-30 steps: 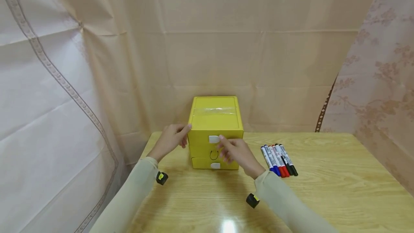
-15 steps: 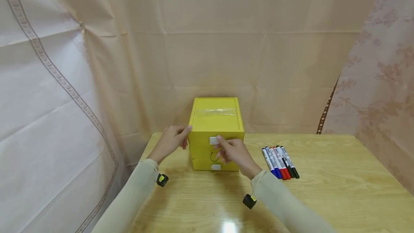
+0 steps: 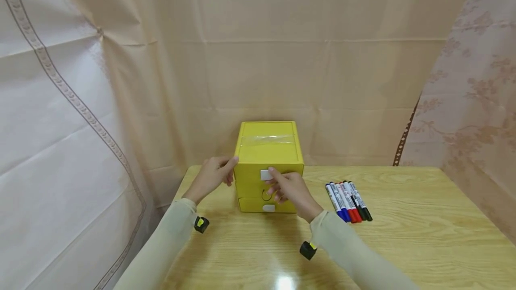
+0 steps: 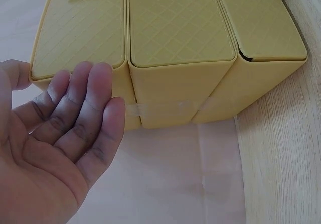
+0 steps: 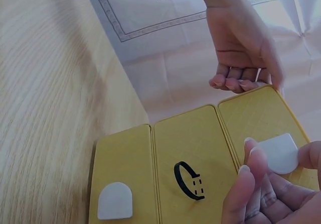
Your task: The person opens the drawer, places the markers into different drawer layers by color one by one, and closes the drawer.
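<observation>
A yellow three-drawer box (image 3: pixel 268 151) stands at the table's back edge, its drawers all pushed in. At its top drawer, my right hand (image 3: pixel 293 190) pinches the white tab handle (image 5: pixel 277 152) between thumb and fingers. My left hand (image 3: pixel 210 176) rests at the box's upper left front corner, the thumb on the edge and the loosely bent fingers (image 4: pixel 103 91) beside the side wall. The middle drawer bears a black loop handle (image 5: pixel 186 180). Another white tab (image 5: pixel 115 201) sits on the bottom drawer.
Several capped markers (image 3: pixel 349 201) with blue, red and black caps lie side by side on the wooden table (image 3: pixel 419 232), right of the box. A beige curtain (image 3: pixel 262 70) hangs close behind. Clear tape (image 3: pixel 268 139) crosses the box top.
My right hand has slid slightly left across the top tab handle. The left hand, the box and the markers stay in place.
</observation>
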A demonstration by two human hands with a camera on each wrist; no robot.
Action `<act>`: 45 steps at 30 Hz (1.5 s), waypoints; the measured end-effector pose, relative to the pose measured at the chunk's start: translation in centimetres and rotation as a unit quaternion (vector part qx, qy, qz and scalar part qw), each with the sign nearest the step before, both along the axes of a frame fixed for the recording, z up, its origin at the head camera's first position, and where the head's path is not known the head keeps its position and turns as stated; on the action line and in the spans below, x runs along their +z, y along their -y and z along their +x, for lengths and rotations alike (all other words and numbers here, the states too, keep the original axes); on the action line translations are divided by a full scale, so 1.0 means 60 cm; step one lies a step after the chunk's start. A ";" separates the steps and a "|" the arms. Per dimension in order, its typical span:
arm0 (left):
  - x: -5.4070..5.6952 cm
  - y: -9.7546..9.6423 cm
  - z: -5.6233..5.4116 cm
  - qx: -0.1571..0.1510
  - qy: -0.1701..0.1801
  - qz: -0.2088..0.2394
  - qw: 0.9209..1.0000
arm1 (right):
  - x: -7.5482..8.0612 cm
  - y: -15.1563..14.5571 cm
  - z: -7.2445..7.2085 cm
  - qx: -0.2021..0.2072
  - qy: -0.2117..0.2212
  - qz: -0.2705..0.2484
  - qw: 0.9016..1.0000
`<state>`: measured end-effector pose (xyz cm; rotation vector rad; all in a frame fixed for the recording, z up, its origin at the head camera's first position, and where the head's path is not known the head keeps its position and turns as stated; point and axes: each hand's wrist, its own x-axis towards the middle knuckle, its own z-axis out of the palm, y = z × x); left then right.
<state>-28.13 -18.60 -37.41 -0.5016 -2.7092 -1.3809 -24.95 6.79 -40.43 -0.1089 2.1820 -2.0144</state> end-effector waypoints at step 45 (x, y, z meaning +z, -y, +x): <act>0.016 0.010 -0.001 -0.033 -0.001 -0.041 0.999 | 0.005 -0.013 0.032 0.016 0.045 0.025 0.999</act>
